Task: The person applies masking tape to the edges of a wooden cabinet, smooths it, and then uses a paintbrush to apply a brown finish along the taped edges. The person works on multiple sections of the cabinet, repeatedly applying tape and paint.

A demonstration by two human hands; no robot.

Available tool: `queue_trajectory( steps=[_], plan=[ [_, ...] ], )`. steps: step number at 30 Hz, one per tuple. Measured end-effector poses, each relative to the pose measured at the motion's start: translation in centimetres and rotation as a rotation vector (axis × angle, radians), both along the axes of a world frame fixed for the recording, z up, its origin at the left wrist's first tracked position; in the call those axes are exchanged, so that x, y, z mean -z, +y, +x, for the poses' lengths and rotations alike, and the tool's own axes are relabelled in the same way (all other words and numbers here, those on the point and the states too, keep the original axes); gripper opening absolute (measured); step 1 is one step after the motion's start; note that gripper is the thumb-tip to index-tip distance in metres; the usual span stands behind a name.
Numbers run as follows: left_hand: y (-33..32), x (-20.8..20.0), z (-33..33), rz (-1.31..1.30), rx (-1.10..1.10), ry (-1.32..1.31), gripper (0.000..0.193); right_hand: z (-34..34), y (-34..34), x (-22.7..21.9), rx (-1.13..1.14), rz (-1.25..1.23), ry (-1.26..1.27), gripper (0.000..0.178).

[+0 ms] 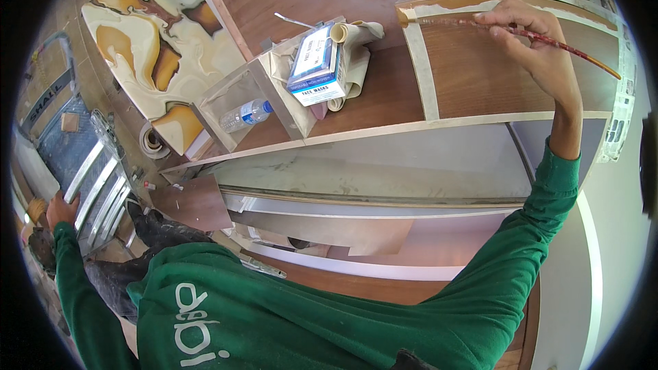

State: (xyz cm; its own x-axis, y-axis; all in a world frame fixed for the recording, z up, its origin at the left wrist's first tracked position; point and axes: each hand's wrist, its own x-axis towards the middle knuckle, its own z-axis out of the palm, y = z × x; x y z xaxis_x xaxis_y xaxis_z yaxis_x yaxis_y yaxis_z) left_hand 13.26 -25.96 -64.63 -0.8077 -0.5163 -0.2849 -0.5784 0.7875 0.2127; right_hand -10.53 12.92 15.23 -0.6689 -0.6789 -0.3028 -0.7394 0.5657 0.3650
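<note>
My right hand (531,34) is closed around a long thin paintbrush (576,49) with a red and orange handle. The brush's tip touches or hovers just over the pale frame edge of a wooden cabinet panel (500,72), at its upper left corner. A whitish coat lies along part of that top edge (480,7). Low on the left, my left hand (62,211) grips the side of a metal stepladder (96,181) with silver treads. Its fingers are partly hidden.
A face mask box (317,65) and rolled paper (355,62) sit on the cabinet's frame. Beside them, a plastic water bottle (245,115) lies in a compartment. A marbled panel (161,48) stands at the upper left, with a tape roll (152,141) below it. Newspaper (620,106) edges the right side.
</note>
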Motion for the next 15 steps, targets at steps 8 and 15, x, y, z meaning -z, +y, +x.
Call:
queue_trajectory(
  steps=[8, 15],
  plan=[
    [0.2, -0.5, -0.2, 0.012, 0.004, -0.032, 0.065, -0.1, 0.5, 0.2, -0.011, -0.032, 0.021, 0.019],
    [0.2, -0.9, -0.7, 0.037, 0.010, -0.046, 0.064, 0.4, 0.7, 0.3, -0.015, -0.047, 0.024, 0.018]
  ],
)
